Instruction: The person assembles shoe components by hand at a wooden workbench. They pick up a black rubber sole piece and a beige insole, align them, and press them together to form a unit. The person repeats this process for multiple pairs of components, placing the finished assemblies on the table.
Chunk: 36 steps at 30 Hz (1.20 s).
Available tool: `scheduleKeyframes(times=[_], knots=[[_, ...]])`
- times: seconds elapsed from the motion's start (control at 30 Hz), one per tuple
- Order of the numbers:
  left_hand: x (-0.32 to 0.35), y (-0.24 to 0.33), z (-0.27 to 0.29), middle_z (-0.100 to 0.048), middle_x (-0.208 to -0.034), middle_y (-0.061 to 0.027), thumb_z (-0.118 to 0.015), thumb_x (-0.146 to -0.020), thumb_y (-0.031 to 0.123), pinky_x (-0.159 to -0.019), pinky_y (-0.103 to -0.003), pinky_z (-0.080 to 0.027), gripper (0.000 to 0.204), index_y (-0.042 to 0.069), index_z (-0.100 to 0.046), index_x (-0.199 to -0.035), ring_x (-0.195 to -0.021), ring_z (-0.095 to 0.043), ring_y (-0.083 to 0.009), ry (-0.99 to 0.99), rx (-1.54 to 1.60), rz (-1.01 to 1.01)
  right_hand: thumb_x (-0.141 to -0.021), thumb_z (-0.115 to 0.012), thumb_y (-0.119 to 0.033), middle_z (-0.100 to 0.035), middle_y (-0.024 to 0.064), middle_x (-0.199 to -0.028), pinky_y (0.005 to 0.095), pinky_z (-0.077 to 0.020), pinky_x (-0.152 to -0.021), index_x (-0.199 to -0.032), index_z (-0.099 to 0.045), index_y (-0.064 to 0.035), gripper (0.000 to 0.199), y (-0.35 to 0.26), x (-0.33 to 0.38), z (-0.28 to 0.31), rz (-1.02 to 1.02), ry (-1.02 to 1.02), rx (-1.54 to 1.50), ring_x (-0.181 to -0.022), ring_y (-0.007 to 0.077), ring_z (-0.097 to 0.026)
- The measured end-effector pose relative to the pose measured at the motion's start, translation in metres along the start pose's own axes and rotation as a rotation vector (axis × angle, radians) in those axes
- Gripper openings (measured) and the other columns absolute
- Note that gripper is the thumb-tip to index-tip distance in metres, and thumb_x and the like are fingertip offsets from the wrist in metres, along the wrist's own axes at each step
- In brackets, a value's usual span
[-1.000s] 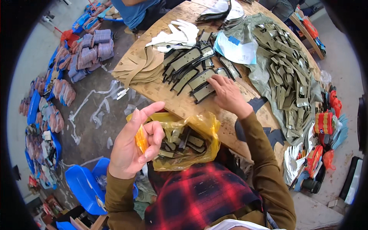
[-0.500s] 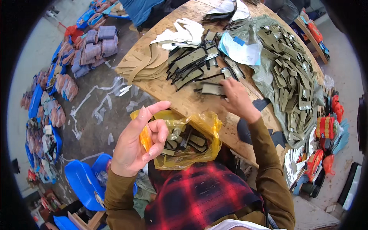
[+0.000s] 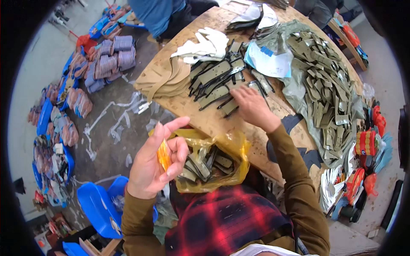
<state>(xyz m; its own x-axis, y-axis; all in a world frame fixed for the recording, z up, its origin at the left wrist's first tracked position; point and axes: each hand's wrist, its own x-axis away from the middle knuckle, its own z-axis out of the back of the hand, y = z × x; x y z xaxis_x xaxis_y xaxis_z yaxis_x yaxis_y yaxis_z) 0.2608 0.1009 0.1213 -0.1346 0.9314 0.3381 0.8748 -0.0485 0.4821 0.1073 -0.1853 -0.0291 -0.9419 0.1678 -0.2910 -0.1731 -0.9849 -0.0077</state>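
While one hand holds a yellow plastic bag [image 3: 222, 160] open, the other reaches among flat pieces on the wooden table [image 3: 171, 70].

From the head view: the left hand [image 3: 156, 166] pinches the bag's rim between thumb and curled fingers, index finger raised; the bag, by the table's near edge, holds several olive and black strips [image 3: 205, 162]; the right hand [image 3: 252, 106] lies palm down on the dark strips [image 3: 215, 81] spread on the table, fingers seemingly pressing one, though the grip is hidden; a large heap of olive pieces [image 3: 324, 89] lies farther right.
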Motion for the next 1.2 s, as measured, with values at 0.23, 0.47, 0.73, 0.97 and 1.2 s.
scheduleKeyframes(times=[0.23, 0.47, 0.73, 0.97, 1.2], knots=[[0.001, -0.001, 0.003, -0.059, -0.080, -0.0104, -0.037, -0.104, 0.046, -0.036, -0.019, -0.034, 0.055, 0.004, -0.038, -0.140, -0.046, -0.047, -0.0110, 0.018, 0.006, 0.007, -0.083, -0.058, -0.004, -0.053, 0.0156, -0.098, 0.0415, -0.0481, -0.076, -0.112, -0.050, -0.0019, 0.030, 0.003, -0.005, 0.012, -0.131, 0.034, -0.239, -0.091, 0.0325, -0.056], [-0.007, -0.004, -0.002, -0.057, -0.078, -0.0099, -0.037, -0.104, 0.046, -0.037, -0.019, -0.034, 0.054, 0.005, -0.039, -0.140, -0.047, -0.048, -0.0107, 0.013, -0.016, 0.034, -0.079, -0.070, -0.026, -0.056, 0.0219, -0.102, 0.0460, -0.0503, -0.076, -0.134, -0.043, -0.0062, 0.065, 0.036, 0.033, -0.007, -0.467, 0.083, -0.164, -0.088, 0.0396, -0.059], [-0.002, -0.001, -0.004, -0.054, -0.077, -0.0083, -0.035, -0.104, 0.047, -0.034, -0.017, -0.035, 0.061, 0.000, -0.032, -0.143, -0.046, -0.047, -0.0086, 0.096, -0.058, -0.011, -0.082, -0.066, -0.023, -0.057, 0.0182, -0.112, 0.0368, -0.0454, -0.092, -0.140, -0.037, -0.0076, 0.066, -0.042, 0.012, 0.082, -0.371, -0.064, -1.155, -0.099, 0.0299, -0.057], [-0.003, 0.004, 0.002, -0.057, -0.079, -0.0100, -0.036, -0.104, 0.047, -0.036, -0.019, -0.036, 0.059, 0.001, -0.035, -0.141, -0.048, -0.049, -0.0102, 0.047, 0.004, -0.027, -0.089, -0.069, -0.025, -0.061, 0.0178, -0.110, 0.0397, -0.0492, -0.086, -0.141, -0.040, -0.0058, 0.063, -0.111, -0.004, 0.090, -0.237, -0.439, -1.152, -0.098, 0.0279, -0.061], [-0.002, 0.003, 0.000, -0.055, -0.079, -0.0104, -0.035, -0.105, 0.047, -0.034, -0.018, -0.037, 0.062, -0.002, -0.031, -0.144, -0.048, -0.048, -0.0096, 0.041, -0.011, -0.009, -0.071, -0.072, -0.017, -0.053, 0.0162, -0.129, 0.0436, -0.0414, -0.099, -0.143, -0.040, -0.0124, 0.079, 0.011, -0.099, 0.006, -0.011, 0.156, 0.006, -0.117, 0.0305, -0.053]])
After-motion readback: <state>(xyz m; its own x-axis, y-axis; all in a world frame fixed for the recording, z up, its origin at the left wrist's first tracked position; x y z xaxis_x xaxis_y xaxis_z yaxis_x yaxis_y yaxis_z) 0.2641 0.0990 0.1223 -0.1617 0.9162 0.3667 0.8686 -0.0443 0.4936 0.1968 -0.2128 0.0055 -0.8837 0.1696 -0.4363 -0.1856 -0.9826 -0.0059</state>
